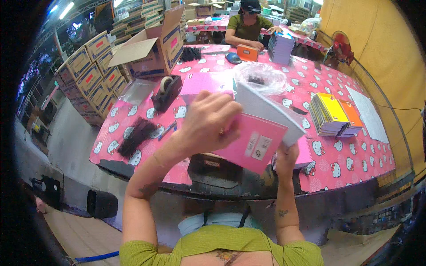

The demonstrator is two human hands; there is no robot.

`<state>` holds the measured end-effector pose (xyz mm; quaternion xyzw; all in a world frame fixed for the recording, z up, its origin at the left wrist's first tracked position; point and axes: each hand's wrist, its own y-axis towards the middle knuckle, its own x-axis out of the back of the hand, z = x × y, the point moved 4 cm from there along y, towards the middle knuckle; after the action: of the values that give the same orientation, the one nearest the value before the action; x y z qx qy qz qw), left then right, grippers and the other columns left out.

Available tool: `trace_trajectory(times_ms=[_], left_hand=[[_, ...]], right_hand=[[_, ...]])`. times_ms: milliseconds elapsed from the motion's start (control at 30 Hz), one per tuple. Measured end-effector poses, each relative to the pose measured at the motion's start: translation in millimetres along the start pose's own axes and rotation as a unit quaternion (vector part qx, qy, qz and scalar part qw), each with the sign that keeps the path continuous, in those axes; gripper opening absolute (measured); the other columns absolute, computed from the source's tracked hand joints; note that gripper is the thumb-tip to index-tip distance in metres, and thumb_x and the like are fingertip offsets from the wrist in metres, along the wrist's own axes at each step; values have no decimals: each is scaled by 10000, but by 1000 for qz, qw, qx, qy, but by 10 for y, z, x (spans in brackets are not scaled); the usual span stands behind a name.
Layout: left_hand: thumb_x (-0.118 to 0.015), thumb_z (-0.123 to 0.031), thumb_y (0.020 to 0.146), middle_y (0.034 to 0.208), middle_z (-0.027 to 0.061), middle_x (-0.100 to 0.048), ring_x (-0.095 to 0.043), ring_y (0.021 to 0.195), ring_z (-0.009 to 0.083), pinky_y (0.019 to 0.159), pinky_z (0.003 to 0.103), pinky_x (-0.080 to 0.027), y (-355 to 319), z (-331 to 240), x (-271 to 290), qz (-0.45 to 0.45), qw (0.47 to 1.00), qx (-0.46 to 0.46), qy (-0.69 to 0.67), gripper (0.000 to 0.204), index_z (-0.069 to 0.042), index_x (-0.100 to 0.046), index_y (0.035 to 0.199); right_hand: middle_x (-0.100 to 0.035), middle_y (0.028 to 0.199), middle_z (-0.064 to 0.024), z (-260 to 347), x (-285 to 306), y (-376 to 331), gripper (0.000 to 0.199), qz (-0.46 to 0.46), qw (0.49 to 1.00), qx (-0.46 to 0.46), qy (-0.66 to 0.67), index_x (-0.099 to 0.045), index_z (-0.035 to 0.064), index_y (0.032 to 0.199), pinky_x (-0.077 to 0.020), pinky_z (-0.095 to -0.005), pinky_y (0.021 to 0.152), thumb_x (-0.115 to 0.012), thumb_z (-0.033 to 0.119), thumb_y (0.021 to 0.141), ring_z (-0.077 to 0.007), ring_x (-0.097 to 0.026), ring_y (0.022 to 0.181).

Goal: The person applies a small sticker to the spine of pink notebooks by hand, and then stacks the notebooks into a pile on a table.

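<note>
A notebook with a pink cover (255, 141) and a barcode label is held up in front of me, its pale pages (268, 108) fanned apart from the cover. My right hand (287, 158) grips its lower right corner. My left hand (213, 117) is closed at the notebook's left edge, fingers curled; whatever they pinch is hidden. Behind the left hand lies a pink notebook stack (206, 83). More pink spiral notebooks (304, 155) lie beside my right hand. Below the held notebook, at the table's near edge, sits a black box-like device (211, 170), partly covered.
Leftward on the pink table lie a tape dispenser (167, 94), a bundle of black strips (137, 136) and a pen (167, 130). Yellow notebooks (328, 113) stand at right. A plastic bag (266, 75) and open carton (153, 51) are farther back. A co-worker (250, 29) sits opposite.
</note>
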<state>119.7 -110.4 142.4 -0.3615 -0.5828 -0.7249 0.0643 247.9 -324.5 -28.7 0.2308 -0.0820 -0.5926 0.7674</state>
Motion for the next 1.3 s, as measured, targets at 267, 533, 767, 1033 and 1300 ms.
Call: trace_trajectory(times_ms=[267, 533, 767, 1033, 1300], left_hand=[[-746, -191, 830, 881, 30, -631, -622, 844, 243, 769, 378, -425, -245, 89, -328, 71, 996, 52, -3, 350, -113, -592, 1135], [-737, -140, 799, 837, 4, -594, -569, 756, 188, 717, 342, -393, -343, -177, -264, 71, 995, -15, 64, 324, -106, -644, 1108], [-731, -137, 797, 822, 6, -592, -580, 765, 187, 735, 351, -408, -332, -293, -157, 99, 993, -3, 64, 304, -99, -658, 1089], [-728, -119, 779, 821, 5, -595, -594, 781, 187, 744, 357, -416, -306, -243, -121, 114, 990, -15, 76, 305, -102, -660, 1076], [-741, -221, 793, 1130, 82, -637, -589, 1104, 250, 1028, 483, -355, -925, -123, -324, 152, 981, 73, 95, 455, -110, -630, 1220]], right_hand=[[-639, 1154, -43, -224, -344, -331, 389, 116, 979, -56, 160, -531, 8, 1310, -526, -302, 863, -634, 25, 935, -129, -628, 1026], [-625, 1210, -58, -239, -355, -488, 433, 124, 986, -51, 98, -518, 28, 1316, -492, -293, 933, -676, -33, 918, -139, -596, 1104], [-632, 1177, -39, -294, -363, -520, 393, 115, 987, -52, 98, -530, 35, 1289, -488, -293, 905, -675, -14, 927, -129, -598, 1043], [-655, 1126, -24, -280, -499, -559, 306, 106, 983, -91, 119, -589, 34, 1222, -470, -306, 937, -671, -6, 930, -121, -591, 1046], [-543, 1371, -111, -365, -643, -670, 560, 154, 977, -93, 114, -464, 36, 1400, -410, -346, 1058, -711, 57, 898, -192, -508, 1254]])
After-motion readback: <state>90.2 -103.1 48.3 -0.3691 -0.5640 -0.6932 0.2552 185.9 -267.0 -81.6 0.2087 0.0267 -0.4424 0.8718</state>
